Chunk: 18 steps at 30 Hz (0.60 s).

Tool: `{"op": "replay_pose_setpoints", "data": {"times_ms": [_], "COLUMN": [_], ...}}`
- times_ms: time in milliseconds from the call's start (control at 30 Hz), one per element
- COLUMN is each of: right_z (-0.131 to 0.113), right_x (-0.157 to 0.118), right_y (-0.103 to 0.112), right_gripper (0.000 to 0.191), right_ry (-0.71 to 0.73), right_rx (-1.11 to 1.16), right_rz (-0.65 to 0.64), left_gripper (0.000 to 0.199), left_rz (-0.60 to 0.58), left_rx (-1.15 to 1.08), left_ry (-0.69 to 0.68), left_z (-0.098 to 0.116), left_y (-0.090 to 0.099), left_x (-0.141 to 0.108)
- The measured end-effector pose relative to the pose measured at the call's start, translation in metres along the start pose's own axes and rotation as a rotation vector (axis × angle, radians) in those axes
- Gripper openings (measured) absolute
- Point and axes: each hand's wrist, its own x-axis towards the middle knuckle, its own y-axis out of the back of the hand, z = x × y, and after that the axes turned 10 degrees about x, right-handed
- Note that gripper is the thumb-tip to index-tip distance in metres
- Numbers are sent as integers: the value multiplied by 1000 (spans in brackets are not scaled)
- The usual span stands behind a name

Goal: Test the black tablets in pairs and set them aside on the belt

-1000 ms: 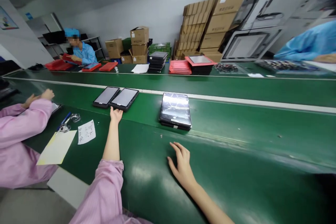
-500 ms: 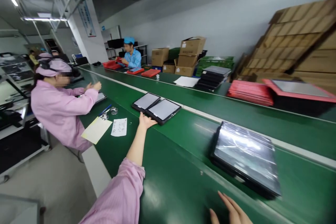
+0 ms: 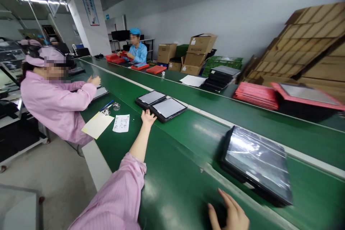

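My left hand reaches far out over the green bench, palm up with its fingers spread. Its fingertips are at the near edge of two flat black-framed panels with grey faces, a right one and a left one; whether they touch is hard to tell. My right hand hovers low at the bottom of the view, fingers apart and nothing in them. Beyond it lies a stack of black panels with a glossy film-covered top.
A co-worker in pink sits at the left, hands over a panel. Near them lie a yellow sheet and a handwritten note. Red sheets are piled on the far side. Another person in blue handles red pieces.
My left hand has drawn back slightly from the two panels, its fingers now more visible. My right hand has come further into view. The camera view has shifted a little.
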Motion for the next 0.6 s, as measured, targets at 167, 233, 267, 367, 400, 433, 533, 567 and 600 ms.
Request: {"op": "replay_pose_setpoints", "data": {"times_ms": [167,233,267,367,400,433,533,567,600], "right_z": [0,-1,-2,-2,-1,0,4,6,7], "right_x": [-4,-4,-4,-4,-4,-4,-4,-4,-4], "right_y": [-2,-2,-2,-2,-2,-2,-4,-5,-6], "right_gripper": [49,49,49,49,50,51,50,50,49], "right_ry": [-98,-144,-165,-234,-259,-288,-406,-457,-511], "right_rx": [76,118,140,188,199,213,301,347,396], "right_rz": [1,1,1,-4,-3,-1,17,34,59], "left_gripper": [36,30,29,35,40,46,56,57,57], "left_rz": [-59,-103,-129,-217,-247,-278,-360,-380,-395], "left_rx": [15,22,25,44,52,60,78,86,98], "left_ry": [62,99,123,237,284,330,448,481,512], "left_z": [5,4,2,-13,-21,-31,-65,-77,-88], "left_y": [-1,-4,-6,-13,-15,-18,-24,-25,-26], "left_x": [-5,-10,-14,-30,-37,-45,-74,-85,-97]}}
